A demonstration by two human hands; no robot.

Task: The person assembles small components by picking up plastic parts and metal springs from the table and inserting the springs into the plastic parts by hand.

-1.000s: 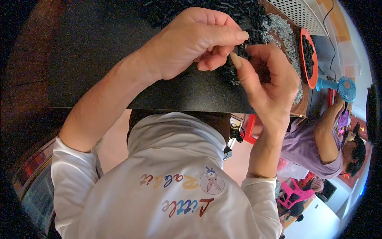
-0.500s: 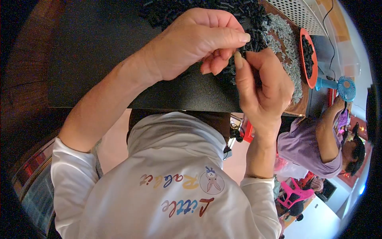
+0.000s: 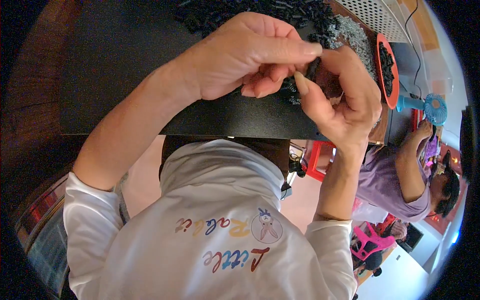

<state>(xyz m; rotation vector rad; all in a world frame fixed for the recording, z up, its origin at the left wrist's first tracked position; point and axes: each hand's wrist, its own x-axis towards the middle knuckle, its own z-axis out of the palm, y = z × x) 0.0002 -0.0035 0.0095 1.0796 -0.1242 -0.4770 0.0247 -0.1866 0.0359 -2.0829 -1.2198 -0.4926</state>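
Over the black table (image 3: 150,115), my left hand (image 3: 250,55) is closed in a pinch, its thumb pressed toward the forefinger. A small black piece (image 3: 313,66) shows just below that thumb tip, partly hidden by the fingers. My right hand (image 3: 350,95) meets it from the right, fingers curled and thumb tip close under the piece; what lies inside its curl is hidden. Behind the hands spreads a pile of short black tube-like pieces (image 3: 255,11). Beside it lies a heap of small silvery metal pieces (image 3: 356,37).
An orange dish (image 3: 395,75) holding black pieces stands at the right, near a small blue fan (image 3: 434,110). A white perforated basket (image 3: 372,17) sits at the far right. Below the table edge is a red frame-like thing (image 3: 316,160). A person in purple (image 3: 390,180) sits to the right.
My right hand has shifted right and opened its curl a little. My left thumb has moved slightly right, and a small black piece now shows between the hands.
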